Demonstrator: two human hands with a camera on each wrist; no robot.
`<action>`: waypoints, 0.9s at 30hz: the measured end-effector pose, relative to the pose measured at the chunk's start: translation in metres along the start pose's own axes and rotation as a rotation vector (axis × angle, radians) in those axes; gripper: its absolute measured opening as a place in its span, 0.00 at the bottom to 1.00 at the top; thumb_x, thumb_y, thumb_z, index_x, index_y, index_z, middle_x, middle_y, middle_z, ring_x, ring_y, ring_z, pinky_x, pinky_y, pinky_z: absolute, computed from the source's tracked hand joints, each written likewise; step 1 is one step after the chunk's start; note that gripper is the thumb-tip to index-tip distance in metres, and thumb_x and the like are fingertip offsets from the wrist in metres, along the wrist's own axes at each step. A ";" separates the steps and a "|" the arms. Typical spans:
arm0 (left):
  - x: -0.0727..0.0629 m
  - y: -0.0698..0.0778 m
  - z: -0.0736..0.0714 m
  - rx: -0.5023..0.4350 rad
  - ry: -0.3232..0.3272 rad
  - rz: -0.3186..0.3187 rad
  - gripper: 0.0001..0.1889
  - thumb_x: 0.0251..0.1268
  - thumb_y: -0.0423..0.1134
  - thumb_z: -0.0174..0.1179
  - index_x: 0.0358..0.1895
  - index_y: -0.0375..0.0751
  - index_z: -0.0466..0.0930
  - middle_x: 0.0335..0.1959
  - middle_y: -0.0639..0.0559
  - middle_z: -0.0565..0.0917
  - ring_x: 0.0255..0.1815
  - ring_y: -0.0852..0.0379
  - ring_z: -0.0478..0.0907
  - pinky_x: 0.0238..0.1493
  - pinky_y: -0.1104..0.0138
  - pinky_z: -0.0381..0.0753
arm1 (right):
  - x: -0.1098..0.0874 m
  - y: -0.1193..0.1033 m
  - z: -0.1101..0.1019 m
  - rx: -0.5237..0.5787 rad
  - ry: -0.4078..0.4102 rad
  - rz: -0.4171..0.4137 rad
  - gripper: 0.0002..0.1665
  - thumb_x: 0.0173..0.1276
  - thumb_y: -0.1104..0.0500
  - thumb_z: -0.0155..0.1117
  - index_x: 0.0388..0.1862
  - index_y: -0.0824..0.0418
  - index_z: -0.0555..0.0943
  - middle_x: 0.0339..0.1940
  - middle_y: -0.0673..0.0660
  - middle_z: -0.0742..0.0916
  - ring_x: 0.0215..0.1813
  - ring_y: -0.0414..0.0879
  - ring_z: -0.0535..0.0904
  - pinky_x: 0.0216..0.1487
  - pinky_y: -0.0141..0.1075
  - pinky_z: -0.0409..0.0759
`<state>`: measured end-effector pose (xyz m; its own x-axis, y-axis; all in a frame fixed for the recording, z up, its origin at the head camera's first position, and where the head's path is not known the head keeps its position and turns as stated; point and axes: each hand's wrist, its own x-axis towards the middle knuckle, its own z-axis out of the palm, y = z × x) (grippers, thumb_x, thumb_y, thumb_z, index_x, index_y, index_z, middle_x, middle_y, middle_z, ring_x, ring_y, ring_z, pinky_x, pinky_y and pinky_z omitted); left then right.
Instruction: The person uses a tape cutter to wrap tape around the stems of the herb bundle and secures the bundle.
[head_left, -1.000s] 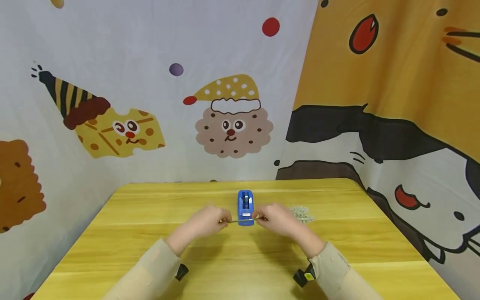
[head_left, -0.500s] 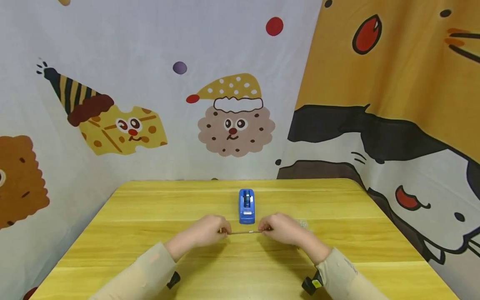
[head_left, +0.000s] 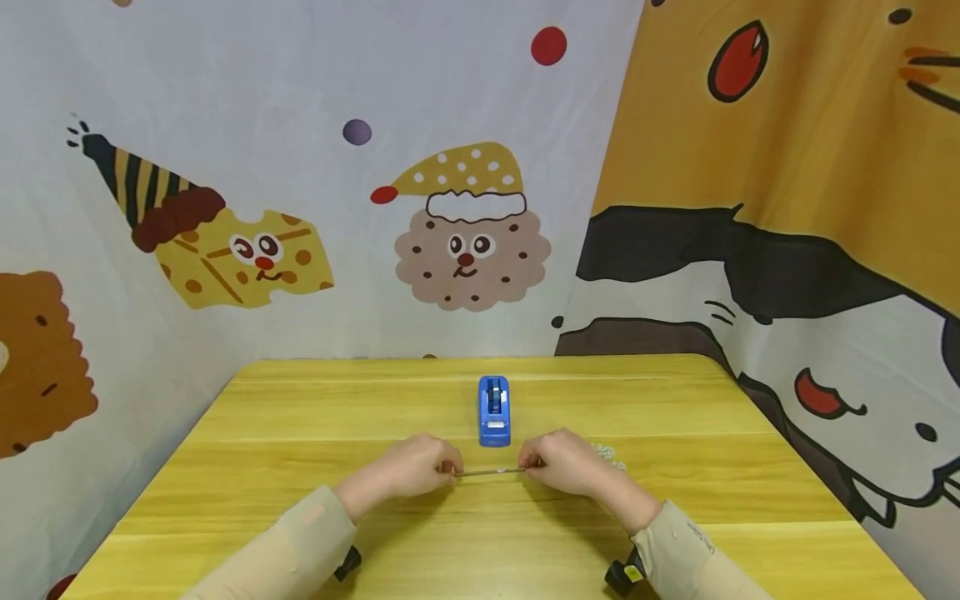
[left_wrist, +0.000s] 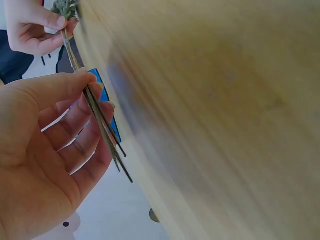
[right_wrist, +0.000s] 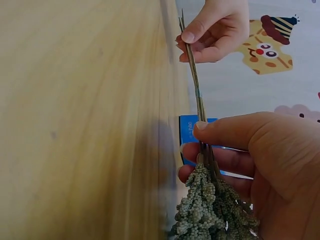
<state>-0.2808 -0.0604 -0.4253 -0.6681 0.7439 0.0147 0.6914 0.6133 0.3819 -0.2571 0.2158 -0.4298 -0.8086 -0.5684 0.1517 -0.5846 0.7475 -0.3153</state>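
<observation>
A thin bundle of dried flower stems [head_left: 483, 472] stretches level between both hands, a little above the table. The left hand [head_left: 422, 465] pinches it near the bare stem ends between thumb and fingertips, and the ends stick out past the fingers in the left wrist view. Just above the pale green, grainy flower heads [right_wrist: 200, 200], the right hand [head_left: 564, 462] pinches the stems with thumb and fingers. A small shiny band [right_wrist: 198, 94], perhaps tape, shows on the stems between the hands. Beyond the hands stands a blue tape dispenser [head_left: 494, 412], touched by neither.
The wood-grain table [head_left: 315, 408] reaches back to a cloth backdrop [head_left: 300, 100] printed with cartoon figures. Black wrist devices sit under both cuffs, one being the right wrist device [head_left: 624, 575]. In the head view the right hand and forearm partly cover the flower heads.
Both hands have drawn the stems toward the person, from over the front of the tape dispenser to the near side of it. Both grips stay on the stems. The dispenser stays put.
</observation>
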 end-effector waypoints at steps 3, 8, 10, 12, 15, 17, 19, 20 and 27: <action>0.001 0.000 0.003 0.007 -0.010 0.004 0.11 0.58 0.33 0.65 0.44 0.47 0.85 0.29 0.63 0.80 0.29 0.68 0.73 0.34 0.71 0.76 | -0.001 0.001 0.001 -0.011 0.006 -0.008 0.03 0.61 0.61 0.70 0.32 0.52 0.87 0.30 0.41 0.86 0.34 0.32 0.79 0.37 0.32 0.79; 0.004 0.002 0.005 0.026 -0.024 0.019 0.17 0.55 0.29 0.65 0.49 0.44 0.82 0.26 0.61 0.78 0.26 0.67 0.70 0.31 0.72 0.74 | -0.002 0.003 0.003 -0.025 -0.002 0.001 0.03 0.61 0.60 0.70 0.33 0.52 0.87 0.31 0.41 0.86 0.35 0.33 0.79 0.39 0.33 0.80; 0.004 0.003 0.005 0.026 -0.023 0.020 0.13 0.55 0.29 0.65 0.45 0.44 0.83 0.27 0.61 0.79 0.27 0.67 0.71 0.32 0.72 0.75 | -0.003 0.003 0.003 -0.027 -0.005 0.012 0.03 0.61 0.60 0.70 0.34 0.52 0.87 0.32 0.41 0.86 0.35 0.33 0.79 0.39 0.33 0.80; 0.004 0.004 0.005 0.027 -0.021 0.022 0.09 0.56 0.30 0.65 0.39 0.45 0.83 0.27 0.60 0.80 0.28 0.67 0.71 0.34 0.71 0.75 | -0.003 0.004 0.003 -0.028 -0.005 0.012 0.03 0.61 0.60 0.70 0.34 0.52 0.87 0.31 0.41 0.86 0.35 0.33 0.79 0.39 0.33 0.80; 0.004 0.005 0.005 0.029 -0.017 0.034 0.06 0.55 0.30 0.65 0.33 0.47 0.83 0.27 0.62 0.80 0.30 0.67 0.72 0.36 0.70 0.76 | -0.003 0.005 0.003 -0.027 -0.010 0.018 0.03 0.61 0.59 0.70 0.34 0.52 0.87 0.31 0.41 0.85 0.34 0.33 0.78 0.39 0.33 0.79; 0.003 0.005 0.005 0.029 -0.013 0.040 0.06 0.55 0.30 0.65 0.32 0.47 0.83 0.27 0.63 0.79 0.30 0.67 0.73 0.36 0.70 0.76 | -0.003 0.005 0.004 -0.023 -0.014 0.018 0.03 0.61 0.59 0.70 0.34 0.52 0.86 0.31 0.40 0.85 0.33 0.32 0.77 0.38 0.33 0.79; 0.004 0.004 0.006 0.029 -0.011 0.044 0.06 0.55 0.30 0.66 0.31 0.47 0.83 0.27 0.64 0.79 0.30 0.67 0.73 0.36 0.70 0.76 | -0.003 0.006 0.004 -0.020 -0.015 0.020 0.02 0.61 0.58 0.70 0.34 0.52 0.86 0.30 0.40 0.85 0.33 0.31 0.77 0.38 0.32 0.79; 0.004 0.004 0.006 0.031 -0.010 0.046 0.06 0.55 0.30 0.66 0.31 0.47 0.83 0.27 0.64 0.79 0.30 0.67 0.73 0.36 0.70 0.76 | -0.003 0.007 0.004 -0.021 -0.013 0.017 0.02 0.61 0.58 0.70 0.33 0.52 0.87 0.30 0.40 0.85 0.32 0.31 0.76 0.37 0.32 0.79; 0.005 0.001 0.006 0.059 -0.003 0.053 0.05 0.56 0.32 0.66 0.34 0.47 0.84 0.30 0.63 0.81 0.32 0.67 0.74 0.39 0.69 0.77 | -0.001 0.008 0.005 -0.079 0.009 -0.016 0.02 0.60 0.56 0.71 0.31 0.52 0.87 0.27 0.36 0.84 0.30 0.29 0.75 0.51 0.45 0.73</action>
<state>-0.2814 -0.0545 -0.4307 -0.6292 0.7767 0.0306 0.7408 0.5873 0.3259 -0.2604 0.2210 -0.4369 -0.7998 -0.5774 0.1644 -0.6002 0.7638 -0.2376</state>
